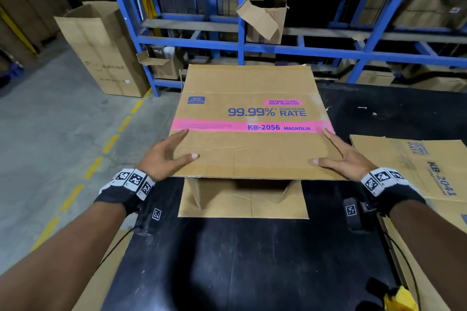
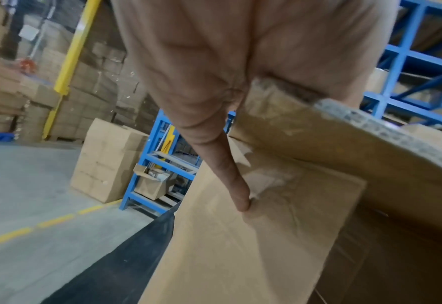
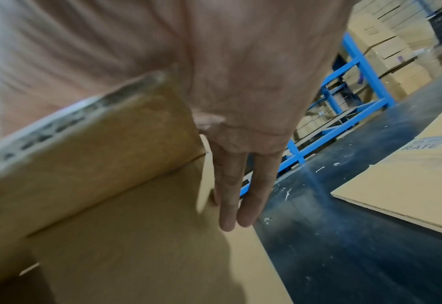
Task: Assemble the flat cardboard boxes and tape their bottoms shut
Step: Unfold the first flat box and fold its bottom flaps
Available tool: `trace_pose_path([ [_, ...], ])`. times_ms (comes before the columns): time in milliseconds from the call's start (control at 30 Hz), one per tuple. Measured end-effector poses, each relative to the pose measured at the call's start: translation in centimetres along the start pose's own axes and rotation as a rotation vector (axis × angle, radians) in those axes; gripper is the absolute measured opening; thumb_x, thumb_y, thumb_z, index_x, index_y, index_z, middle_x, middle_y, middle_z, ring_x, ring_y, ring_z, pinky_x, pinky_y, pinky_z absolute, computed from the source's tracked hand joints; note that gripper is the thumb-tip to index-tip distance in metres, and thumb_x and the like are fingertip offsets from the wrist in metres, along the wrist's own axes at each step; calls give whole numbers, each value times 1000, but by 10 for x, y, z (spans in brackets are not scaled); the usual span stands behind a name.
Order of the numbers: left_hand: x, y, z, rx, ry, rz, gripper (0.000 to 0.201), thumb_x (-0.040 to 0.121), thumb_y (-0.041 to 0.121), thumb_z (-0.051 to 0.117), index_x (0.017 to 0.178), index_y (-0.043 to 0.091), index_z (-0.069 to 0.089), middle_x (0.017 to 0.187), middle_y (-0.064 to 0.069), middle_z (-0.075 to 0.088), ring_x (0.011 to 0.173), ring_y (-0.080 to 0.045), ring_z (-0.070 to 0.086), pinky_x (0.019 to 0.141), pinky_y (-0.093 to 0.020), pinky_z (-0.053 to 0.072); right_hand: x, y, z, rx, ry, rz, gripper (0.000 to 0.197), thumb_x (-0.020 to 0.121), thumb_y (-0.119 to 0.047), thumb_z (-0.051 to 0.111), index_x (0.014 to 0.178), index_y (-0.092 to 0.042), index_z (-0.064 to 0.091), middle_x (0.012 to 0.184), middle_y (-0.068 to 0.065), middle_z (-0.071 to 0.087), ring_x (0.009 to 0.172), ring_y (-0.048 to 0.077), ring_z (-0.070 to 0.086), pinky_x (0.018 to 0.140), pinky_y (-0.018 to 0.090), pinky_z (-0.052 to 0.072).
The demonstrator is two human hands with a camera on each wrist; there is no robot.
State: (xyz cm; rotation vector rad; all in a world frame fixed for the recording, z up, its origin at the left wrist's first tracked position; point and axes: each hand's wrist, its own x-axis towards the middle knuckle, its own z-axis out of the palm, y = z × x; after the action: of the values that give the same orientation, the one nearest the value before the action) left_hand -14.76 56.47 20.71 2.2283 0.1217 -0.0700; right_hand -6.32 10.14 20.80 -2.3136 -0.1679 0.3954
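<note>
Box [image 1: 249,134] stood half-opened at the middle of the black worktop [image 1: 227,260], its printed panel up and tilted, a pink band marked KB-2056 across it. A near flap [image 1: 242,199] lay flat on the worktop below the panel's near edge, and the dark gap between them showed nothing inside.

The left hand [image 1: 165,154] held the box's left edge, thumb on top of the panel and fingers straight down the side; in the left wrist view a finger [image 2: 230,174] pressed against a side flap. The right hand [image 1: 346,156] mirrored it on the right edge, thumb on top, fingers [image 3: 230,195] straight along the side wall. Neither grip was curled round the cardboard; both were flat and pressing inward.

A flat carton [image 1: 424,166] marked KB-2041 lay on the worktop just right of the box, apart from it. Far behind stood a blue rack [image 1: 242,45] with cartons on its shelves, one torn carton [image 1: 265,23] open at the top; its contents could not be seen. A tall carton [image 1: 101,50] stood on the floor to the far left, its top flaps open.
</note>
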Motion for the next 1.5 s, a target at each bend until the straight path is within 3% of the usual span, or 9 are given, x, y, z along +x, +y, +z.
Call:
trace_pose_path([
  [267,12,-4,-4,38,59,-85,95,66,68,86,148,46,43,146,29,43,129,-6,48,110,-34,41,5,-11,7,-27,93,11,113,41,-84,76,140,-46,36,148,-11,45,135,19,44,112,45,38],
  [533,6,-23,7,-289,164,62,81,59,38,96,132,25,64,142,10,61,139,1,48,124,-38,31,-3,-5,20,34,127,-73,106,46,-82,80,138,-61,31,150,-24,39,141,19,39,118,50,31],
  [867,10,-26,9,-423,119,76,71,66,15,91,132,15,64,140,5,65,138,-1,50,124,-46,31,-2,1,21,148,120,-126,110,49,-69,86,145,-51,37,143,-32,42,133,-4,42,116,34,33],
  [967,11,-30,11,-365,68,46,76,70,22,90,139,26,58,147,16,56,143,2,42,126,-48,28,-4,0,27,165,117,-119,113,52,-65,86,150,-51,30,143,-45,31,136,-8,37,117,30,29],
  [1067,10,-28,10,-310,37,91,95,76,20,88,156,33,38,156,27,41,146,11,29,127,-43,24,-3,-3,24,160,116,-100,117,49,-68,83,151,-51,29,153,-29,30,141,-1,33,118,31,26],
  [1200,7,-34,7,-345,95,14,129,67,39,96,163,39,11,165,21,28,149,-2,32,120,-36,32,-6,-2,25,160,132,-79,123,59,-57,89,155,-50,13,154,-29,24,140,-1,31,116,29,26],
  [1300,1,-30,8,-362,124,-34,114,76,32,89,164,35,16,161,15,33,142,-1,38,119,-32,34,-6,-1,29,197,179,-47,113,76,-35,85,159,-42,8,156,-23,27,136,2,35,112,27,28],
  [1367,-4,-26,7,-227,217,0,95,87,21,82,161,37,25,151,6,39,131,-1,42,110,-21,39,-6,2,31,216,217,-34,97,87,-25,76,159,-37,13,155,-20,29,134,3,36,109,25,27],
  [1500,-9,-8,14,347,366,323,73,80,51,65,148,29,51,146,-8,44,136,-25,45,114,-45,39,-8,7,35,248,273,-34,89,88,-21,74,158,-36,21,143,-24,38,122,-5,42,103,20,28],
])
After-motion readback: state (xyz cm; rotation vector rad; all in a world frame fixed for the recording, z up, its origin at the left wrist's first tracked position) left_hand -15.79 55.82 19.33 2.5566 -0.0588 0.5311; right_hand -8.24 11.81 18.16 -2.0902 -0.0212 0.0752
